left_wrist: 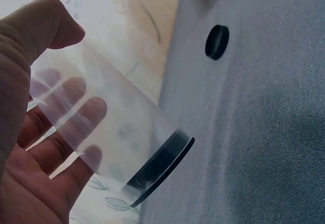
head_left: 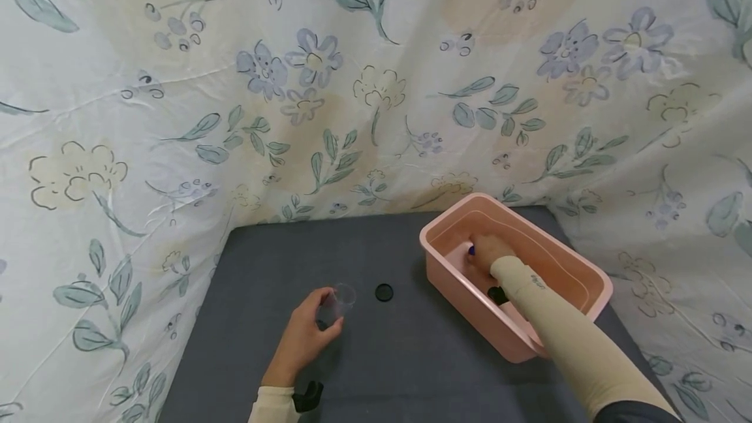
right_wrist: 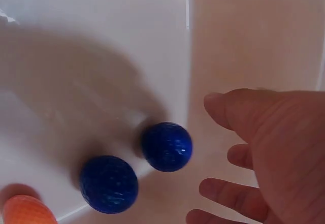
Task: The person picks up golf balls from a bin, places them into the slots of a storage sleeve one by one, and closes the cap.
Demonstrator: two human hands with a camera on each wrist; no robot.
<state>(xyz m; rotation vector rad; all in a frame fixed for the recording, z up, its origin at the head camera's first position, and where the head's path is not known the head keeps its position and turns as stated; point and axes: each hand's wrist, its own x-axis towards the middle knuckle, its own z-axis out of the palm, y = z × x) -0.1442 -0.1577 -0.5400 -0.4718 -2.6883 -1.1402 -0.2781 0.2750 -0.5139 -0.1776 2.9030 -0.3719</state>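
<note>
My left hand [head_left: 304, 333] grips a clear plastic tube [left_wrist: 119, 120] around its side, thumb opposite the fingers. A black cap [left_wrist: 161, 169] closes one end of the tube. On the table to its right lies a separate round black cap [head_left: 384, 292]. My right hand [right_wrist: 277, 155] reaches down inside a pink bin [head_left: 470, 313], fingers spread and holding nothing. Beside its fingertips, apart from them, are two shiny blue dimpled balls [right_wrist: 166, 147] on the bin's floor. An orange dimpled ball [right_wrist: 29, 212] shows at the lower left of the right wrist view.
A dark object [head_left: 497, 295] lies in the bin under my right forearm, partly hidden. The dark grey cloth-covered table [head_left: 294, 253] meets a floral curtain [head_left: 376, 116] at the back and sides. The bin's high walls surround my right hand.
</note>
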